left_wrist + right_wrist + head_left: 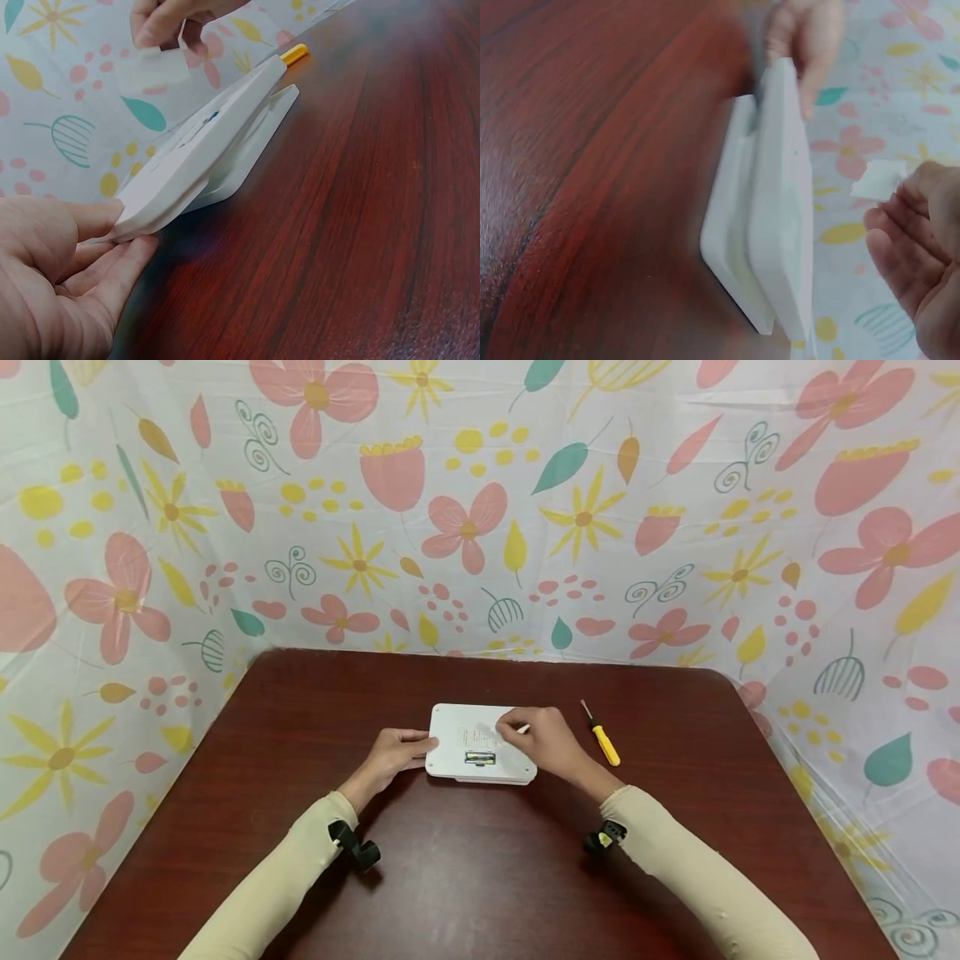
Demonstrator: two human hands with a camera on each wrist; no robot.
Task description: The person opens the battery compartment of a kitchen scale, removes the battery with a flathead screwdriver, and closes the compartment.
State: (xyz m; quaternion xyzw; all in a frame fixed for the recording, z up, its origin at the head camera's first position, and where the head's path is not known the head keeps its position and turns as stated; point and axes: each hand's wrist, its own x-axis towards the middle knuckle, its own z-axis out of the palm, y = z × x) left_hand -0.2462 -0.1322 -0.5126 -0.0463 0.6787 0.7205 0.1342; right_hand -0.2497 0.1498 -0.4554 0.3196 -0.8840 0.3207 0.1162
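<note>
A flat white device [448,727] with rounded corners lies with its printed label and battery compartment facing up. Batteries [480,758] sit in the uncovered compartment near its front edge. My left hand [390,752] grips the device's left edge, thumb on top and fingers beneath. Above the device's right part, my right hand [547,743] pinches a small white battery cover [877,180] between thumb and fingers. The wrist views show that cover held apart from the device. A second white layer [255,142] shows under the upper body.
A screwdriver [605,743] with a yellow handle lies on the dark red-brown table [465,860], to the right of the device. A floral curtain [480,527] rises behind the table and along both sides. Each wrist wears a black camera mount.
</note>
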